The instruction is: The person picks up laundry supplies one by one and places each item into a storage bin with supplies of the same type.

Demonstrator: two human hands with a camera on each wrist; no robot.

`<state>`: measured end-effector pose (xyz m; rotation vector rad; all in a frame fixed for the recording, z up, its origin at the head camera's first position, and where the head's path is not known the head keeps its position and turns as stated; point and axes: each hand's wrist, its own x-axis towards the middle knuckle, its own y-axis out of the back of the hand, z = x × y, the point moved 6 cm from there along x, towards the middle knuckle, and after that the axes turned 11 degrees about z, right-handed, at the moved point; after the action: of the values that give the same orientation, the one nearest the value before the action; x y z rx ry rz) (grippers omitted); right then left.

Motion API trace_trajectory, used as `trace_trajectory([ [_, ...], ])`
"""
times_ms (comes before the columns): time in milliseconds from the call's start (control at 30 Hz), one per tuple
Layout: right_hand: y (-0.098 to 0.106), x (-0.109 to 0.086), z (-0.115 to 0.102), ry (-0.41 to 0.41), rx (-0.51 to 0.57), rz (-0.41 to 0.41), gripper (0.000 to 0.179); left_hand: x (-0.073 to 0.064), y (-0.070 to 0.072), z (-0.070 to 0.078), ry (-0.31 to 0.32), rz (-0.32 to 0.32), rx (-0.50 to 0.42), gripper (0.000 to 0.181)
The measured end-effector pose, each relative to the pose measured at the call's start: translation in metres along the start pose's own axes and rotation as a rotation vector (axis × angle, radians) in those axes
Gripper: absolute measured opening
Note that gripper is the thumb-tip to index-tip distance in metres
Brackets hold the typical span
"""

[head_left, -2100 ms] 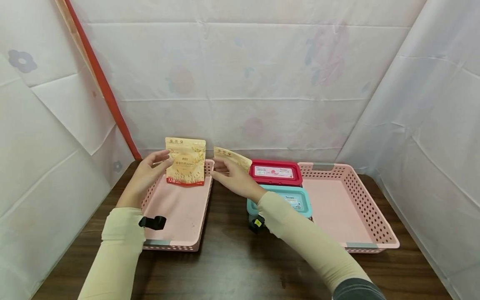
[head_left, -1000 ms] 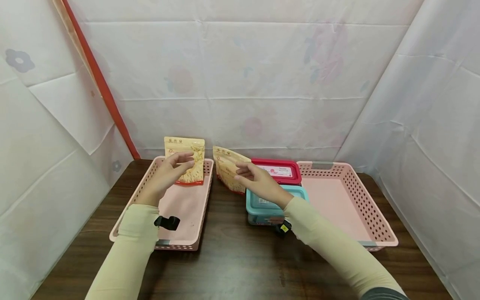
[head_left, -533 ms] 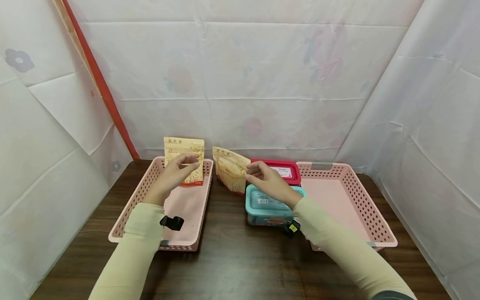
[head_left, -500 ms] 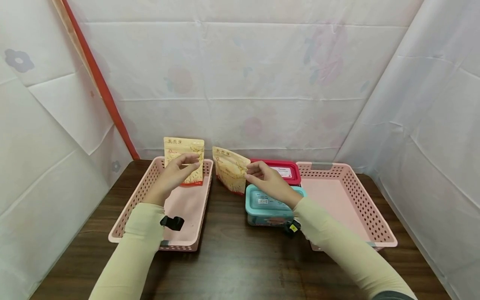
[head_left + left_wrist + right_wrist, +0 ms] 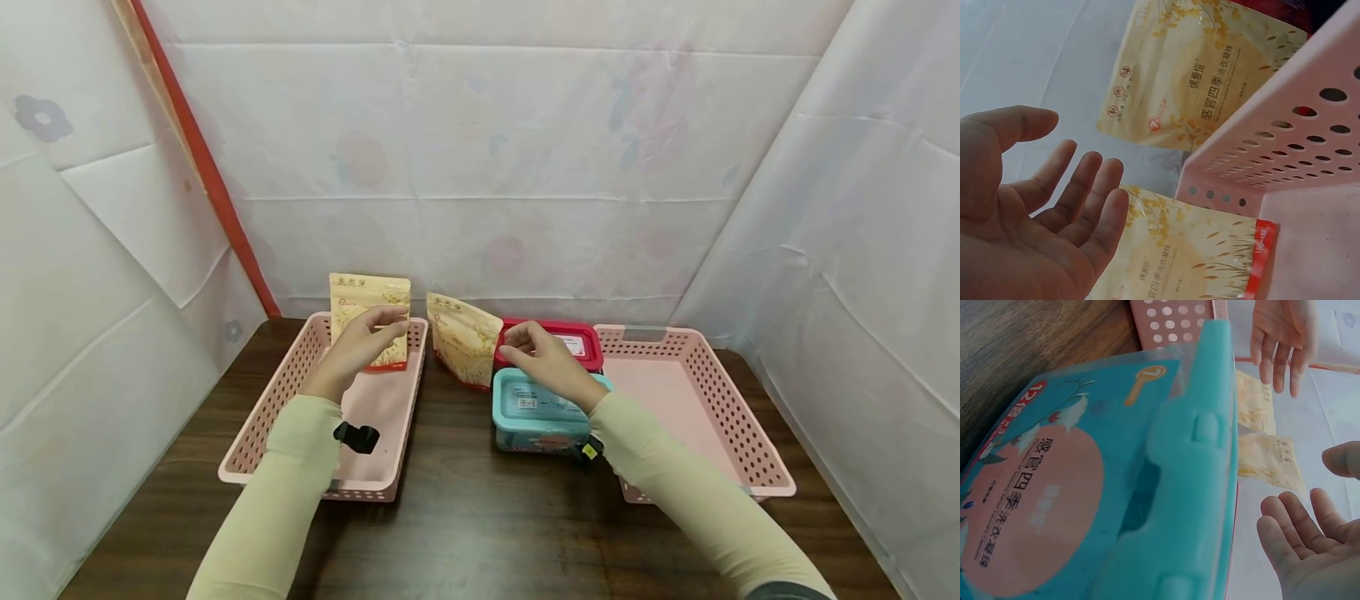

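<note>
In the head view, a cream pouch with a red bottom band [image 5: 386, 293] stands upright at the back of the left pink basket [image 5: 378, 458]. My left hand [image 5: 358, 346] is in front of it, fingers loosely bent and holding nothing; the left wrist view shows its palm [image 5: 1035, 231] facing up. A second pouch [image 5: 461, 342], alike, stands on the table right of that basket, slightly turned. My right hand [image 5: 551, 358] hovers over the boxes with relaxed fingers and nothing in them. Below it are a clear box with a teal lid [image 5: 536, 425] and a red-lidded box [image 5: 517, 327], partly hidden.
Another pink basket [image 5: 660, 392] sits to the right of the boxes, its near left part covered by my right sleeve [image 5: 675, 467]. The dark wood table [image 5: 465, 533] spreads in front. White patterned sheets [image 5: 480, 167] enclose the back and sides.
My right hand has left the second pouch and shifted right over the boxes. My left hand has moved right, from the first pouch's left edge to in front of it. Both pouches stay standing.
</note>
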<state>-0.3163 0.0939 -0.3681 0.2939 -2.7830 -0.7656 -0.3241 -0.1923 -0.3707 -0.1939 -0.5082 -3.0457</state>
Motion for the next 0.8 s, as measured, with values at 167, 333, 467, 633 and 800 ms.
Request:
trace_trajectory([
  [167,0.0,0.005,0.004,-0.019,-0.008,0.003,0.037,0.008,-0.004,-0.006,0.034,0.004,-0.018,0.051],
  [333,0.0,0.012,0.007,-0.047,-0.025,0.023,0.035,0.018,-0.011,-0.01,0.076,-0.001,-0.032,0.051],
  [467,-0.001,0.017,0.009,-0.075,-0.036,0.023,0.032,0.026,-0.016,-0.011,0.121,0.018,-0.017,0.05],
  [633,-0.003,0.02,0.01,-0.075,-0.048,0.019,0.032,0.032,-0.019,-0.014,0.155,0.03,-0.053,0.05],
  [800,-0.004,0.021,0.011,-0.068,-0.057,0.015,0.033,0.038,-0.022,-0.02,0.178,0.039,-0.072,0.053],
])
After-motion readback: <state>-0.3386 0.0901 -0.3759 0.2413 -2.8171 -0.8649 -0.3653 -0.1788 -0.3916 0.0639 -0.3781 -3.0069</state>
